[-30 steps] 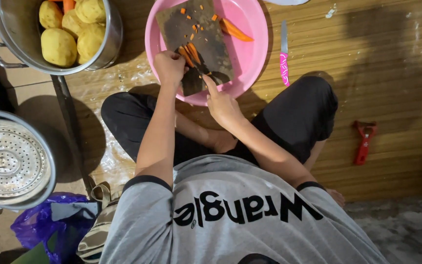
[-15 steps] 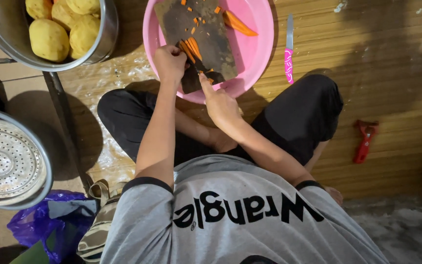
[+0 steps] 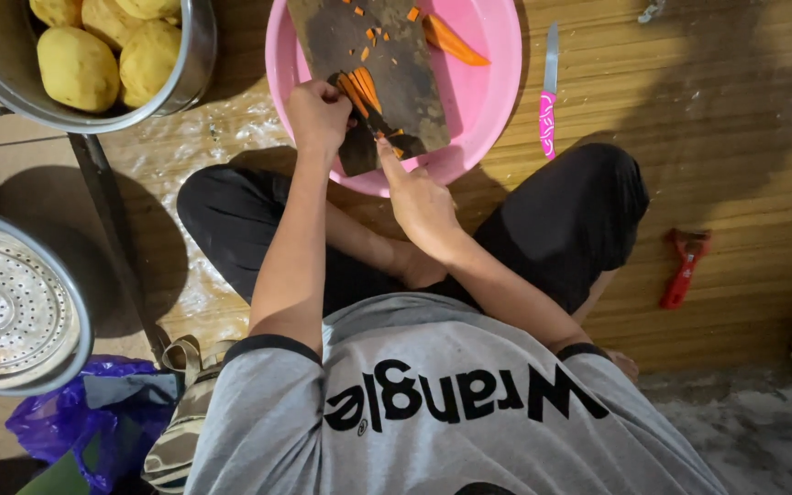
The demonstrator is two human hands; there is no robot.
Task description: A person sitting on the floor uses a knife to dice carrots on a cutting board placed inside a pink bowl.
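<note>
On the cutting board [image 3: 373, 64] over the pink basin [image 3: 488, 92], left hand [image 3: 318, 115] fingers pinch carrot strips [image 3: 359, 89]; right hand [image 3: 419, 197] fingers grip a knife [image 3: 373, 124].

A steel pot of potatoes [image 3: 103, 55] sits at ten o'clock, a pink-handled knife [image 3: 548, 101] at one, a red peeler [image 3: 682, 268] at three.

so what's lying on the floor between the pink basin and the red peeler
In the head view, a pink-handled knife lies on the wooden floor just right of the pink basin. The person's black-trousered knee also sits between it and the red peeler.
</note>
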